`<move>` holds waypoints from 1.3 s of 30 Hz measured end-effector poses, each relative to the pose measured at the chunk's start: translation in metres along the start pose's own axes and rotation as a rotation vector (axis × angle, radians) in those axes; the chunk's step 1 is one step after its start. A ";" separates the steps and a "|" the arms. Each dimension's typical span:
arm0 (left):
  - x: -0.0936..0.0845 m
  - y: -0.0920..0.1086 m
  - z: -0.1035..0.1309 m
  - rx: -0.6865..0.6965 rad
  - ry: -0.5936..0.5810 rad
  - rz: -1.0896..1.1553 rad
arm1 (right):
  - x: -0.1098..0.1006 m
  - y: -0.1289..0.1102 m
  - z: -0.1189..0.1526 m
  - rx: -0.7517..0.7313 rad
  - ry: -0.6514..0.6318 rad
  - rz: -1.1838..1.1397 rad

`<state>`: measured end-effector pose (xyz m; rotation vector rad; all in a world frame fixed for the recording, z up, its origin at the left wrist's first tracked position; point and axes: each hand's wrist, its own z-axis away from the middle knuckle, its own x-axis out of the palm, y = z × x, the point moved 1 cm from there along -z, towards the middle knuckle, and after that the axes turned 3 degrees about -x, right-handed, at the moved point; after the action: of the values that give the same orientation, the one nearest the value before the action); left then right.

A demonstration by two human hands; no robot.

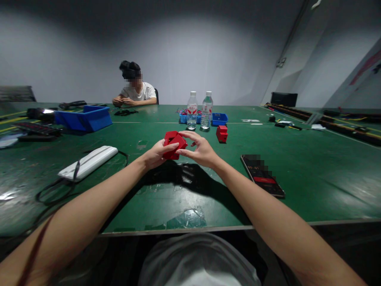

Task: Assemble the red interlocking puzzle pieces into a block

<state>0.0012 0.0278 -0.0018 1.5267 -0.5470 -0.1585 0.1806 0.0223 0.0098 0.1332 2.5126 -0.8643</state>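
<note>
Above the green table, my left hand (157, 154) is closed round a red blocky object (174, 143), its thumb lying across the front. My right hand (201, 150) touches the right side of the same object with its fingertips, thumb below and index finger above, and grips it there. The object has a dark opening in its upper part, and its far side is hidden. A second red block (222, 134) stands on the table to the right, beyond my right hand.
Two water bottles (192, 111) stand before small blue trays (219, 119). A phone (262, 175) lies at right, a white power bank (88, 163) with a black cable at left. Farther left is a blue bin (85, 118). A person (138, 92) in a headset sits across the table (312, 171).
</note>
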 end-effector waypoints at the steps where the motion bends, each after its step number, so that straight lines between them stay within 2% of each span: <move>1: -0.001 0.000 0.000 0.003 -0.004 -0.007 | -0.001 -0.002 0.000 -0.024 -0.009 0.016; 6: -0.002 0.001 0.003 0.017 -0.033 -0.002 | -0.004 -0.011 0.000 -0.111 -0.022 0.097; 11: -0.001 -0.004 0.002 -0.006 -0.059 0.035 | 0.000 -0.014 0.001 -0.144 0.037 0.138; 14: 0.003 -0.006 0.000 -0.020 -0.009 0.077 | 0.005 -0.012 0.004 -0.165 0.088 0.167; 17: 0.009 -0.006 -0.002 -0.053 0.107 0.104 | 0.007 -0.011 0.006 -0.176 0.140 0.192; 19: 0.012 -0.006 -0.003 -0.103 0.222 0.119 | 0.006 -0.011 0.005 -0.113 0.194 0.164; 22: 0.011 -0.009 -0.005 -0.136 0.398 0.100 | 0.002 -0.009 0.001 0.104 0.311 0.000; 24: 0.008 -0.012 -0.006 -0.059 0.468 0.009 | 0.000 -0.005 -0.001 0.279 0.347 -0.163; 28: 0.004 -0.014 -0.005 0.206 0.521 -0.292 | 0.004 0.005 -0.002 0.539 0.252 -0.332; 31: 0.007 -0.015 -0.003 0.286 0.505 -0.410 | 0.012 0.008 0.002 0.567 0.195 -0.368; 36: 0.011 -0.017 -0.004 0.199 0.522 -0.264 | 0.018 0.011 0.005 0.547 0.196 -0.368; 39: 0.010 -0.017 -0.004 0.197 0.532 -0.313 | 0.018 0.016 0.006 0.529 0.195 -0.321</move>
<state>0.0158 0.0261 -0.0156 1.7549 0.1050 0.0667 0.1705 0.0305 -0.0119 -0.0191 2.4519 -1.7108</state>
